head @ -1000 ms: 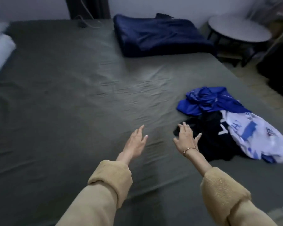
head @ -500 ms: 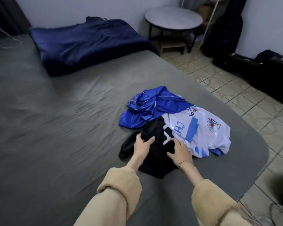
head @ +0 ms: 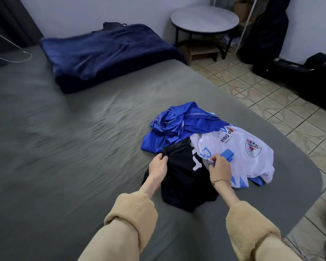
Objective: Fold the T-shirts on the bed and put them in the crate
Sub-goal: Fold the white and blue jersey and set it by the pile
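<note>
Three crumpled T-shirts lie in a heap on the grey bed [head: 64,147]: a black T-shirt [head: 183,179] nearest me, a white T-shirt [head: 239,153] with blue print to its right, and a blue T-shirt [head: 177,127] behind them. My left hand [head: 158,166] pinches the black T-shirt's left edge. My right hand [head: 219,168] grips fabric where the black and white T-shirts meet; which one it holds is unclear. No crate is in view.
A folded dark blue blanket [head: 105,55] lies at the far side of the bed. A round white side table [head: 204,19] stands on the tiled floor [head: 271,102] to the right. Black cases [head: 309,72] line the right wall.
Both hands went from hovering open over the sheet to the shirt heap, and their fingers have closed on fabric. The camera has swung right and moved closer.
</note>
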`<state>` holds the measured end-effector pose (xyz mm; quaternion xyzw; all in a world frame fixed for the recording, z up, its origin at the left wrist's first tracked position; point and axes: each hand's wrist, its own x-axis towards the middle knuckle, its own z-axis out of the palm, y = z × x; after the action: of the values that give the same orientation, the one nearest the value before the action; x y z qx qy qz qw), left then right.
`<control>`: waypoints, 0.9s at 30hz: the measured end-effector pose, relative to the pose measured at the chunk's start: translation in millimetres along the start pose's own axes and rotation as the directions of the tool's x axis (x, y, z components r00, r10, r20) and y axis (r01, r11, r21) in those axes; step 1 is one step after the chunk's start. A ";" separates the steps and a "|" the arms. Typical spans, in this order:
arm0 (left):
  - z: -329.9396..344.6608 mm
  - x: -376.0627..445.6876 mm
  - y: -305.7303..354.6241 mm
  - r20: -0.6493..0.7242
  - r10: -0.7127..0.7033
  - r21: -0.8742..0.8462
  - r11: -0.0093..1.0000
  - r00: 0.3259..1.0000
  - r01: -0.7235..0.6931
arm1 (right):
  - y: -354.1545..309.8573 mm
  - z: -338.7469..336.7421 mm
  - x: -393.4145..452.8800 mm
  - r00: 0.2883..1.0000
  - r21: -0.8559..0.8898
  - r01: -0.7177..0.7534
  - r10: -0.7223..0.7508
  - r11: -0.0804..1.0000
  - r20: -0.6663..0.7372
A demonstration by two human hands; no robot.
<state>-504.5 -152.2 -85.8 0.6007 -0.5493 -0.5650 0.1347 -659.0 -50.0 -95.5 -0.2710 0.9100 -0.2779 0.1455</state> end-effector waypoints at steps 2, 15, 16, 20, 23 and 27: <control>-6.0 -3.2 2.0 -0.032 0.033 0.067 0.997 0.999 -0.030 | -5.2 -0.6 -4.8 0.999 0.169 -0.007 0.000 0.986 0.036; -30.8 -52.0 79.7 0.311 -0.177 -0.040 0.979 0.934 0.199 | -95.9 -55.2 -65.9 0.685 0.671 -0.009 -0.485 0.742 0.545; -33.8 -53.5 82.3 0.284 -0.149 -0.069 0.982 0.947 0.175 | -101.1 -60.1 -69.7 0.685 0.674 0.013 -0.497 0.739 0.532; -62.4 -60.1 93.6 0.247 -0.094 -0.227 0.962 0.964 0.152 | -124.6 -75.2 -90.6 0.785 0.671 0.151 -0.501 0.726 0.365; -101.8 -94.3 115.7 0.218 -0.084 -0.267 0.953 0.972 0.142 | -142.9 -82.6 -109.8 0.853 0.583 0.248 -0.460 0.773 0.247; -164.4 -129.4 138.9 0.246 -0.061 -0.332 0.932 0.967 0.143 | -166.2 -79.3 -126.9 0.928 0.282 0.239 -0.304 0.929 0.214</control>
<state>-407.8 -172.6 145.1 0.5255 -0.4208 -0.7254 0.1436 -520.5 -59.5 79.8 -0.4079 0.7946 -0.3713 0.2536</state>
